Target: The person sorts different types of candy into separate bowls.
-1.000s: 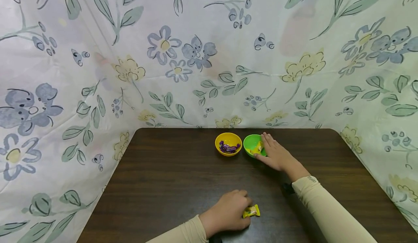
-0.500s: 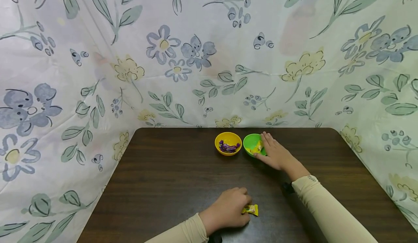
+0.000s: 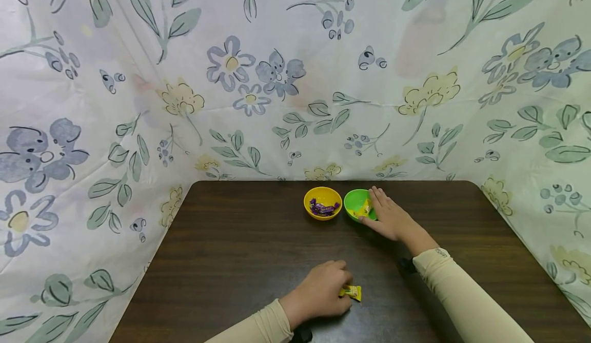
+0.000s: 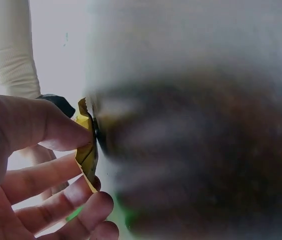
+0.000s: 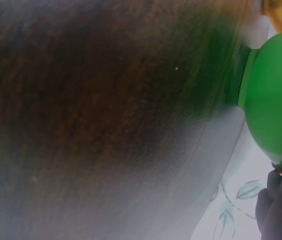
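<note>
Near the front of the table, my left hand (image 3: 320,289) pinches a yellow wrapped candy (image 3: 354,293) close over the tabletop. The left wrist view shows the thumb (image 4: 63,131) on one face of the candy's crinkled wrapper (image 4: 87,150), with fingers behind and below it. My right hand (image 3: 391,217) lies along the right side of a green bowl (image 3: 353,198), fingers straight and thumb at the near rim. Yellow wrapped candy (image 3: 366,208) is in that bowl, partly covered by the hand. The right wrist view catches the green bowl's outer wall (image 5: 276,95) beside the fingers.
A yellow bowl (image 3: 323,194) with purple wrapped candies (image 3: 322,208) stands just left of the green one. Both are near the back edge of the dark wooden table (image 3: 231,240). Floral cloth (image 3: 295,86) hangs behind and at the sides.
My left hand has shifted slightly toward the back of the table, and the candy has moved a little back and left with it. The right hand and both bowls have stayed in place.
</note>
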A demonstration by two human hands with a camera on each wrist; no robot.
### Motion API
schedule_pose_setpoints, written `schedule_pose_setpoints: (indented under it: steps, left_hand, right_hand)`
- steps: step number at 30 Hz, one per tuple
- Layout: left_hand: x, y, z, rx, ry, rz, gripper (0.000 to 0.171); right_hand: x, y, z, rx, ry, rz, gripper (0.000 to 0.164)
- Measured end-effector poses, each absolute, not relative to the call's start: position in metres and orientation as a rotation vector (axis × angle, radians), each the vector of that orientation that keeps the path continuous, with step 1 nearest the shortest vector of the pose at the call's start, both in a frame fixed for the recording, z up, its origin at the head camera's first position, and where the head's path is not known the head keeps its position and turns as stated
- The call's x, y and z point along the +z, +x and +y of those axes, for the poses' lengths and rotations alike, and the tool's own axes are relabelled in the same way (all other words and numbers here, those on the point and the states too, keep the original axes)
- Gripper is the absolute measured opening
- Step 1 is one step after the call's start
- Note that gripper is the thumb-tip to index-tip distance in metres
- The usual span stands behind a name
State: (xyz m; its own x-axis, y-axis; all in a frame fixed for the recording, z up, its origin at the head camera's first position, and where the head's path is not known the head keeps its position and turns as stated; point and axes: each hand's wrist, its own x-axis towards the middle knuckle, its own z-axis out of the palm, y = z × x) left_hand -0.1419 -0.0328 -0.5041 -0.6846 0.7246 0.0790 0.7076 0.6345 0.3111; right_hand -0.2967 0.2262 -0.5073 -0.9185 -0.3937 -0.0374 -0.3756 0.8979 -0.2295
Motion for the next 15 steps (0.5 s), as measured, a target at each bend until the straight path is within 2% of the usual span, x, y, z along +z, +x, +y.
schedule_pose_setpoints:
  steps: [15]
  left_hand:
    - [-0.5034,-0.1499,-0.0403,0.628,1.206,2.815,0.017]
  right_hand:
    - [-0.5071,-0.2961,0.2252,-0.350,-0.626,2.990,0.099]
